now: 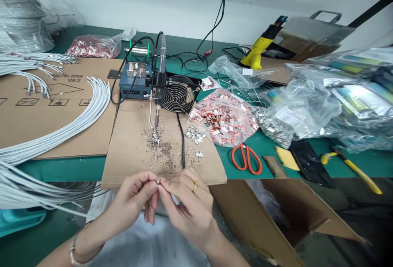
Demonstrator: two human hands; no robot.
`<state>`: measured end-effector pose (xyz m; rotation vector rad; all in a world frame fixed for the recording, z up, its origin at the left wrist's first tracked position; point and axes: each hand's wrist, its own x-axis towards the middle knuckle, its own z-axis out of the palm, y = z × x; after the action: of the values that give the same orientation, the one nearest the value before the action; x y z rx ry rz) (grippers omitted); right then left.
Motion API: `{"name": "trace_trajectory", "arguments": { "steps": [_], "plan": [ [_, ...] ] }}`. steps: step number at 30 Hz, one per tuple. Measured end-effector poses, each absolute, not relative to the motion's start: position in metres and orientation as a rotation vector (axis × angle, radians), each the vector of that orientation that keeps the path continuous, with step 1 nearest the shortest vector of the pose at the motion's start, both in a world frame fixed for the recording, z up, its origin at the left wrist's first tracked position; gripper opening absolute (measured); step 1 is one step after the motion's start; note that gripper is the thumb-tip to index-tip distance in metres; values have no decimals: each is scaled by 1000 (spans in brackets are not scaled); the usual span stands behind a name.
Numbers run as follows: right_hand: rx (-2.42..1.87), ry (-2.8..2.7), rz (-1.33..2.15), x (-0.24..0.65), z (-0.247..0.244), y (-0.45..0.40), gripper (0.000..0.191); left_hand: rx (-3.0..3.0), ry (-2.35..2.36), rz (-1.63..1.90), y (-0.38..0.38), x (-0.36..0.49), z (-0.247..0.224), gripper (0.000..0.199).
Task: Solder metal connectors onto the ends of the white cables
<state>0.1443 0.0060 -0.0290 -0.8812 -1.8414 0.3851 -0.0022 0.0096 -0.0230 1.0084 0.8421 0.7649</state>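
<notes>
My left hand (139, 193) and my right hand (188, 201) meet at the front edge of the worn cardboard sheet (132, 152). Between their fingertips they pinch a small shiny metal piece (159, 181), too small and covered to make out fully. Beyond my hands a soldering iron (160, 78) stands upright in a holder, its tip pointing down at a heap of solder bits (155, 138). To the right of it, small metal connectors (195, 134) lie loose on the cardboard, with a few more (198, 154) closer to me.
White cables (92, 115) lie bundled at left. Behind stand a blue soldering unit (135, 82) and a black fan (179, 95). To the right are a bag of red-and-silver parts (224, 115), orange-handled scissors (246, 159) and a yellow-handled hammer (359, 173). An open carton (254, 218) stands below the bench edge.
</notes>
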Motion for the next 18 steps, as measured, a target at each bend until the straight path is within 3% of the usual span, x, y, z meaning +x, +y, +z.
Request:
{"name": "trace_trajectory", "arguments": {
  "steps": [5, 12, 18],
  "plan": [
    [-835, -1772, 1081, 159, -12, 17, 13, 1001, 762, 638, 6, -11, -19, 45],
    [-799, -1658, 1207, 155, -17, 19, 15, 1044, 733, 566, 6, -13, -19, 41],
    [-700, -1080, 1891, 150, -35, 23, 13, 1591, 1006, 519, 8, -18, -17, 36]
  ]
}}
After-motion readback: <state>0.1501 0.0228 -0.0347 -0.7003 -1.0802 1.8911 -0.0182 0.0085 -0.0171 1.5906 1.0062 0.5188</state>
